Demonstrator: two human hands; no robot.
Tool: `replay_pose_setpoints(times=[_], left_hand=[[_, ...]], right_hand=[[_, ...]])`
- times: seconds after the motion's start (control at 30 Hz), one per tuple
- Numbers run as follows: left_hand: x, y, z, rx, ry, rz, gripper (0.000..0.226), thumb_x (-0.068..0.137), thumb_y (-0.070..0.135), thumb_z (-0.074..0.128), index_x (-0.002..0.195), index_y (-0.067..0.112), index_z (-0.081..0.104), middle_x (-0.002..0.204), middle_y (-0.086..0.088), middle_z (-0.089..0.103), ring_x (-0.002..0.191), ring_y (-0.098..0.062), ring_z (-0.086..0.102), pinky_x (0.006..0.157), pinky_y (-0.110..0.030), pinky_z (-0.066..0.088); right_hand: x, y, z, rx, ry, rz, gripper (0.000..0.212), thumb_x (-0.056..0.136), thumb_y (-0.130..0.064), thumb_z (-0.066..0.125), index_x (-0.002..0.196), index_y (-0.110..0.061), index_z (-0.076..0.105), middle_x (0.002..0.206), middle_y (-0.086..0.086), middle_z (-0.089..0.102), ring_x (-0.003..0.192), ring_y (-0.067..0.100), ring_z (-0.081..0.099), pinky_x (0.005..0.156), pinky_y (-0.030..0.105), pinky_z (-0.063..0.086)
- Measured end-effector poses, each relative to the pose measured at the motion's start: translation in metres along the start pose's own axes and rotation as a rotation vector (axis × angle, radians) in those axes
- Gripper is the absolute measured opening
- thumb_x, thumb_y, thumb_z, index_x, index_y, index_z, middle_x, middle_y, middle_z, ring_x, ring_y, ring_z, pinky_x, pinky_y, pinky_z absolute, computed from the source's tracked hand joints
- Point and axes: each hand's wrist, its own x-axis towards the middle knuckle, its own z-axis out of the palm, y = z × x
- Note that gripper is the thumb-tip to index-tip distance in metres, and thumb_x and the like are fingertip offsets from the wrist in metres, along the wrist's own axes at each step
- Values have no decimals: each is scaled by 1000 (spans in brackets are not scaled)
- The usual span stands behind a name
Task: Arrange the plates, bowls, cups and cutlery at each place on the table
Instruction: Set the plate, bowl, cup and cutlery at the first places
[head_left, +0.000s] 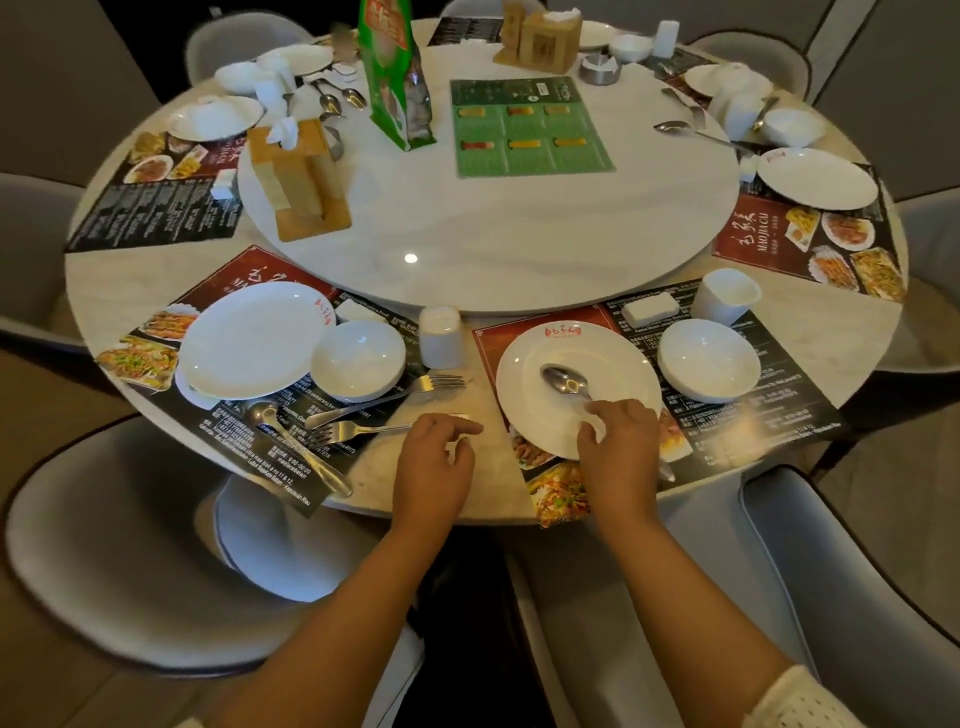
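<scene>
"MAO JIA CAI" stands in white letters on the red placemat (748, 240) at the far right of the desk, well beyond the fingers (589, 434). A red logo marks the plate (563, 332) rim ahead of them, characters unreadable.

Restaurant dining room: round table (130, 291) with lazy Susan (488, 234), printed menu placemats (156, 202).
</scene>
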Motion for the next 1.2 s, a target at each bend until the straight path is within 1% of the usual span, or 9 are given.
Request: replay_pose_setpoints(times=[0.2,0.3,0.43,0.6,0.7,0.87,0.97,1.07,1.2], left_hand=[[2,-24,-51,45,175,-41,24,83,-1,57,92,16,71,95,-1,63,94,-16,56,84,-32,47],[7,-37,-68,45,221,-91,22,83,-2,57,92,11,71,98,-5,64,99,-20,57,86,-37,47],[10,-49,-79,36,237,-91,19,85,-2,58,89,14,69,98,-4,64,95,-16,58,81,-26,45],[10,-57,-85,-17,261,-90,14,90,7,60,91,20,67,94,6,62,88,-5,56,74,-17,44],[12,-56,-85,-85,294,-128,11,91,12,60,94,21,65,93,8,61,87,0,56,72,-12,42],[24,-40,-75,-125,375,-97,8,92,12,58,95,15,65,95,2,59,89,-12,56,75,-25,47],[31,-22,-61,-133,402,2,8,92,10,57,94,16,62,96,2,54,88,4,51,75,-7,39],[34,-8,-35,-144,284,41,14,90,8,58,96,21,61,96,4,53,87,10,50,73,-3,38],[33,3,10,-81,-44,-4,28,88,8,59,113,21,60,120,0,49,99,-6,52,86,-22,46]], right_hand=[[-14,-66,40,168,-275,-279,12,82,-4,66,91,-7,74,91,9,66,91,24,55,76,19,32],[-14,-90,67,163,-409,-399,19,85,-6,63,101,-8,74,101,10,67,100,25,55,85,24,37],[-8,-107,99,24,-474,-488,28,91,-10,56,117,-12,68,121,9,63,116,25,49,97,31,37],[-5,-110,107,-71,-490,-518,19,92,-12,56,104,-12,70,111,6,63,109,20,49,91,27,39],[-8,-108,98,-30,-538,-438,16,91,-10,56,98,-9,71,103,7,60,103,20,51,85,24,40],[-12,-90,64,-19,-582,-299,16,90,-12,56,97,-11,70,100,7,61,97,20,54,82,26,41],[-8,-70,39,32,-544,-106,13,89,-12,59,93,-11,72,98,7,66,93,21,59,76,22,38],[-3,-44,15,140,-437,115,11,89,-11,59,87,-16,69,90,2,68,86,18,61,68,20,42],[6,-17,-4,229,-330,354,12,89,-13,59,84,-20,67,89,-1,65,80,13,53,67,22,38]])
